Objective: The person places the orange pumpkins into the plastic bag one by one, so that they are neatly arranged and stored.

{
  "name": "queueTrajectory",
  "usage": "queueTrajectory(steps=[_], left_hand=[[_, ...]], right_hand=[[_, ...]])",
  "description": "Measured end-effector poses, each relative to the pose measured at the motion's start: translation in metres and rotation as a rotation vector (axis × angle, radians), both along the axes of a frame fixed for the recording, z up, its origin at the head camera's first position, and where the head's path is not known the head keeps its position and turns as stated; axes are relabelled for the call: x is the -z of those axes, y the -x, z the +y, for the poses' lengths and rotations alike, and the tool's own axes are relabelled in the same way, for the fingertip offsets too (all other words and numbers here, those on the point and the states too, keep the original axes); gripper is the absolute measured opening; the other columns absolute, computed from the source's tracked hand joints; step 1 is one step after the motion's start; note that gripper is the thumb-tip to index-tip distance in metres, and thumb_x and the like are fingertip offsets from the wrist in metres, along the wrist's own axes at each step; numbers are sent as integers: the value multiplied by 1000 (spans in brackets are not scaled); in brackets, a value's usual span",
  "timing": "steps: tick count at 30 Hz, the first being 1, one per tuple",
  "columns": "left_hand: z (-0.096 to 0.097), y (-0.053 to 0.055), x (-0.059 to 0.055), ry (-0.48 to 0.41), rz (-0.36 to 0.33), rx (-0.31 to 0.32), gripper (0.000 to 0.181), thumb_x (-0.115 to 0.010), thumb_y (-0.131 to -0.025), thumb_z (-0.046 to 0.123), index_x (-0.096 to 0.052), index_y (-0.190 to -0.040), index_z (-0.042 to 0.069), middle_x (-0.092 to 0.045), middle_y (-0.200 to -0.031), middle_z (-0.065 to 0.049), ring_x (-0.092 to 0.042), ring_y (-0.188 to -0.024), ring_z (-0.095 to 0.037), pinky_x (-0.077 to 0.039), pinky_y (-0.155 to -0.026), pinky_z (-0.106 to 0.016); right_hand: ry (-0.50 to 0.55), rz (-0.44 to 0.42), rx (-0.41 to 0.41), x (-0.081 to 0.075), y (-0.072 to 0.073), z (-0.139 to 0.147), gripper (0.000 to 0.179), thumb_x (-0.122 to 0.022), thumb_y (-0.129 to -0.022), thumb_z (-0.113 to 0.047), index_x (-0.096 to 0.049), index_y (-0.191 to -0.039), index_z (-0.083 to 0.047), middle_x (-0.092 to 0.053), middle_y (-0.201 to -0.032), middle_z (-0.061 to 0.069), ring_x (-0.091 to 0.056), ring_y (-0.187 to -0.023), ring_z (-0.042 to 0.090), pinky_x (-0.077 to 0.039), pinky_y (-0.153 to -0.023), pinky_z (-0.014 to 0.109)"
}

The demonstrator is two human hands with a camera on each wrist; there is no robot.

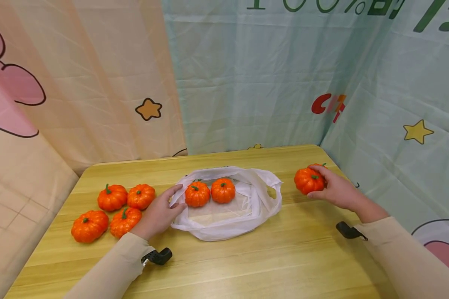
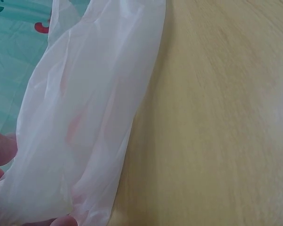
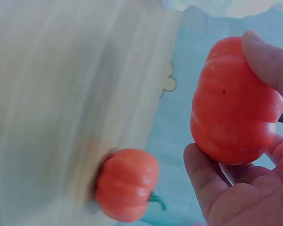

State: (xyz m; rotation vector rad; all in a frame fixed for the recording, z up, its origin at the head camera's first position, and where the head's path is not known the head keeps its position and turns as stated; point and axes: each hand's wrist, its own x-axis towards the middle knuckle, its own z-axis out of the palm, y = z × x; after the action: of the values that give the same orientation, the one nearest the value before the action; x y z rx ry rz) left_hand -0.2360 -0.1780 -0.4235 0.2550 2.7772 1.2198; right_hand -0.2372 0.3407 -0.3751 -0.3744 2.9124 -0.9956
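A white plastic bag [image 1: 224, 233] lies with its mouth open at mid-table, two small orange pumpkins [image 1: 223, 191] inside toward its left and back. My left hand [image 1: 159, 214] grips the bag's left rim; in the left wrist view, fingers [image 2: 1, 149] show on either side of the thin film. Off to the right, my right hand [image 1: 338, 191] holds another orange pumpkin [image 3: 233, 108] between thumb and fingers, raised above the table in the right wrist view. Behind it one more pumpkin [image 3: 127, 186] with a green stem sits on the table, mostly hidden in the head view.
Several orange pumpkins [image 1: 89, 226] stand grouped left of the bag, close by my left forearm. The wooden table [image 1: 269, 261] ends at a printed curtain [image 1: 247, 83] along the back and sides. A bag handle [image 1: 275, 193] flops toward the right.
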Motion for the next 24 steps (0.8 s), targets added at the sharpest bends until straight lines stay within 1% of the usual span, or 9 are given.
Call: queueTrajectory(steps=[3, 6, 10, 12, 14, 16, 19, 21, 24], left_hand=[[0, 0, 0, -1, 3, -3, 68, -71, -100, 26, -43, -161, 17, -54, -147, -17, -46, -73, -20, -44, -60, -24], [1, 1, 1, 5, 17, 1, 68, -71, -100, 25, -43, -161, 15, -58, -137, -17, -45, -71, -19, -42, -60, -24], [0, 1, 1, 15, 26, 5, 68, -71, -100, 25, -43, -161, 14, -60, -127, -16, -45, -70, -18, -41, -60, -24], [0, 1, 1, 14, 22, 2, 68, -72, -100, 26, -43, -161, 15, -60, -131, -16, -45, -70, -19, -41, -59, -24], [-1, 1, 1, 16, 23, 3, 68, -71, -100, 26, -43, -161, 14, -58, -137, -16, -46, -72, -19, -43, -61, -24], [-1, 1, 1, 15, 22, 7, 68, -71, -100, 26, -43, -161, 14, -57, -140, -17, -47, -73, -19, -43, -61, -24], [-1, 2, 1, 12, 21, 10, 68, -71, -101, 26, -43, -161, 15, -56, -144, -18, -48, -74, -19, -45, -62, -24], [-1, 2, 1, 10, 20, 10, 68, -71, -101, 26, -43, -161, 15, -56, -145, -18, -48, -74, -20, -45, -61, -24], [-1, 2, 1, 3, 16, 9, 68, -71, -100, 27, -43, -161, 16, -55, -147, -18, -48, -74, -20, -45, -60, -24]], right_hand=[[1, 8, -8, -9, -1, -5, 92, -84, -91, -22, -30, -160, 3, -49, -148, 34, -58, -122, 46, -54, -100, 54], [1, 10, -8, -17, -1, -10, 92, -83, -92, -22, -29, -162, 1, -49, -148, 32, -58, -123, 45, -55, -98, 50], [13, 19, -14, -29, 0, -17, 91, -83, -92, -21, -28, -163, 0, -50, -148, 30, -58, -123, 44, -56, -93, 34], [29, 30, -26, -34, 0, -22, 91, -83, -92, -19, -29, -163, 0, -49, -148, 29, -58, -123, 44, -55, -90, 27], [30, 38, -28, -40, 0, -27, 90, -83, -92, -20, -30, -162, -1, -49, -148, 28, -59, -122, 43, -54, -88, 23], [32, 45, -28, -45, 1, -33, 90, -83, -92, -20, -31, -163, -2, -49, -149, 27, -59, -122, 43, -56, -89, 28], [14, 51, -20, -54, 1, -43, 90, -84, -92, -22, -31, -163, -5, -49, -150, 25, -59, -122, 42, -57, -93, 39], [34, 48, -37, -58, 2, -51, 91, -84, -91, -20, -31, -164, -6, -47, -151, 25, -58, -124, 43, -58, -96, 44], [53, 37, -69, -64, 4, -63, 91, -83, -92, -17, -30, -164, -5, -46, -154, 24, -57, -128, 43, -59, -98, 46]])
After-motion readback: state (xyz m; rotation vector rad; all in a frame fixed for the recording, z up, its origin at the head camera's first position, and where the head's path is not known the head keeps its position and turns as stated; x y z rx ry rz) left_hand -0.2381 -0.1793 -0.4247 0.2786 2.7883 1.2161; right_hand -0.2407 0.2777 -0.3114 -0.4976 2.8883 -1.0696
